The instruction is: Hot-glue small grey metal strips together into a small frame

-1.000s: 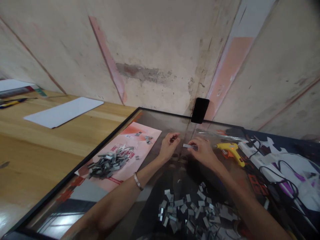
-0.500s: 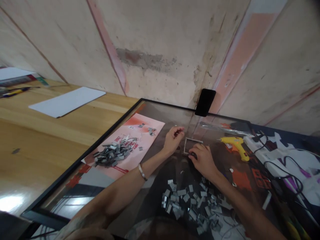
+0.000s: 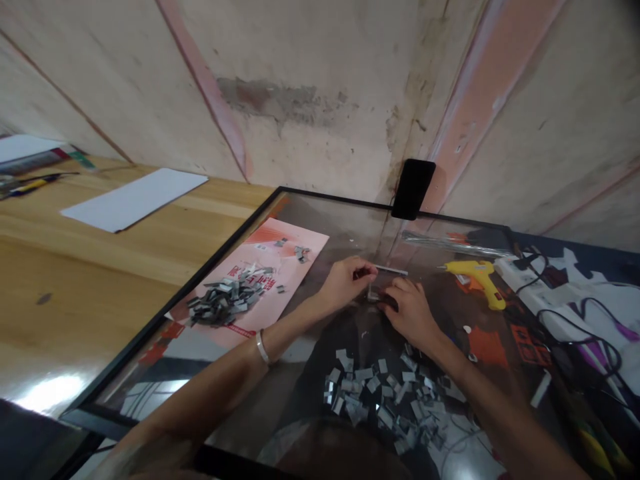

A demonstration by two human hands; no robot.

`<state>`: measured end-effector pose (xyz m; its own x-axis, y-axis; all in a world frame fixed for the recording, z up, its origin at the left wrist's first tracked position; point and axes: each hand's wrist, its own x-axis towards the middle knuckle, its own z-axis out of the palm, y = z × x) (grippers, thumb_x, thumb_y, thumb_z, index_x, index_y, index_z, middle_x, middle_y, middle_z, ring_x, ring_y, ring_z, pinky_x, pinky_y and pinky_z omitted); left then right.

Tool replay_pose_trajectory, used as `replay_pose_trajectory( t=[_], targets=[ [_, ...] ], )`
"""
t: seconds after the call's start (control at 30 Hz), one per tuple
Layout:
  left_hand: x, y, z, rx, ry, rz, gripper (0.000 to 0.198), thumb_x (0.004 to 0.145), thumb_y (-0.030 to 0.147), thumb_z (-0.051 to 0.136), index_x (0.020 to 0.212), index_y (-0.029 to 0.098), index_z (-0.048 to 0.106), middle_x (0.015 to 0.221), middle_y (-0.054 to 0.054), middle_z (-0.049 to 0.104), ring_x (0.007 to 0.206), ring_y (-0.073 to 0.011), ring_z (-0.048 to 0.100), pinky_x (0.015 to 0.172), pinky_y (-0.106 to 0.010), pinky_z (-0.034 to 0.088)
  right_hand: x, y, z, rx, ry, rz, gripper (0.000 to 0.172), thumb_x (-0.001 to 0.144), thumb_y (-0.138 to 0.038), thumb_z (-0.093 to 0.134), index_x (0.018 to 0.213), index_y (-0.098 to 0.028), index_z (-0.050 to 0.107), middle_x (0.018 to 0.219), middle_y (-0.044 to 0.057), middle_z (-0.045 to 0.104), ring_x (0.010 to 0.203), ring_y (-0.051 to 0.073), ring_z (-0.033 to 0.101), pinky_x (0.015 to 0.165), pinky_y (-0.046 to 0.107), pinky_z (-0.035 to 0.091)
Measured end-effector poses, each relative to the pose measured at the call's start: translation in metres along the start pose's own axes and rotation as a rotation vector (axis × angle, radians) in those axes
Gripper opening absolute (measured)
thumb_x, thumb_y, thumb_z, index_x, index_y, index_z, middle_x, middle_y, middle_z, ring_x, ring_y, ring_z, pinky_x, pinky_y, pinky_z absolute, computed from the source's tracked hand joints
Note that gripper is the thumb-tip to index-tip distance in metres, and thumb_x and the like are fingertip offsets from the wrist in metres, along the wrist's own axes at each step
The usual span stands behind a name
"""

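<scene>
A thin, light metal frame lies on the glass tabletop, with its far side and part of its left side showing. My left hand pinches it at the far left corner, thumb and fingertips together. Curled over the near side is my right hand, its fingers closed at the lower left corner; the frame's right part is hidden under it. Closer to me, a spread of small grey metal pieces lies on the glass. Another heap of grey metal pieces rests on a pink printed sheet at the left.
A yellow glue gun lies right of my hands, beside a white power strip with cables. A black phone leans against the wall. Thin clear strips lie at the back. White paper is on the wooden table.
My left hand has moved right and closed its fingertips at the frame's far left corner. My right hand stays at the near side. The view has tilted slightly down.
</scene>
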<state>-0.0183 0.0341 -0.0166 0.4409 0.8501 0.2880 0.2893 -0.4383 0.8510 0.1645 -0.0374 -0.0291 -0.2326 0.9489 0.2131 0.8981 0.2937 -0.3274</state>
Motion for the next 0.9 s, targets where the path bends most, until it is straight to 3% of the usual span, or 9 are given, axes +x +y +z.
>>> replay_pose_trajectory(
  t=[0.1, 0.23, 0.47, 0.9],
  targets=[
    [-0.017, -0.015, -0.007, 0.050, -0.069, 0.026, 0.013, 0.080, 0.021, 0.063, 0.088, 0.019, 0.072, 0.083, -0.004, 0.067, 0.078, -0.0141, 0.060, 0.068, -0.025, 0.046, 0.001, 0.000, 0.001, 0.067, 0.016, -0.004, 0.011, 0.082, -0.024, 0.062, 0.092, -0.023, 0.066, 0.096, 0.003, 0.062, 0.093, 0.019, 0.053, 0.081, 0.034, 0.029],
    [-0.028, -0.025, -0.010, 0.012, -0.054, 0.040, 0.015, 0.081, 0.024, 0.063, 0.091, 0.022, 0.073, 0.088, -0.005, 0.069, 0.081, -0.0152, 0.062, 0.071, -0.027, 0.049, 0.002, -0.001, 0.002, 0.101, 0.014, -0.019, 0.008, 0.083, -0.026, 0.062, 0.089, -0.023, 0.066, 0.095, 0.003, 0.062, 0.090, 0.019, 0.053, 0.080, 0.034, 0.029],
    [-0.021, -0.027, 0.000, -0.005, -0.169, 0.154, 0.018, 0.085, 0.024, 0.059, 0.095, 0.020, 0.073, 0.091, -0.008, 0.069, 0.083, -0.0159, 0.064, 0.077, -0.029, 0.051, 0.004, -0.001, 0.005, 0.099, 0.016, -0.031, 0.007, 0.083, -0.023, 0.061, 0.087, -0.022, 0.066, 0.095, 0.004, 0.062, 0.091, 0.019, 0.053, 0.080, 0.034, 0.031],
    [-0.022, -0.032, 0.000, 0.063, -0.210, 0.183, 0.020, 0.088, 0.026, 0.054, 0.095, 0.024, 0.073, 0.092, -0.006, 0.069, 0.087, -0.0155, 0.064, 0.082, -0.031, 0.051, 0.005, -0.001, 0.007, 0.096, 0.002, -0.023, 0.007, 0.083, -0.023, 0.060, 0.087, -0.022, 0.066, 0.095, 0.004, 0.063, 0.091, 0.020, 0.053, 0.079, 0.035, 0.031]
  ],
)
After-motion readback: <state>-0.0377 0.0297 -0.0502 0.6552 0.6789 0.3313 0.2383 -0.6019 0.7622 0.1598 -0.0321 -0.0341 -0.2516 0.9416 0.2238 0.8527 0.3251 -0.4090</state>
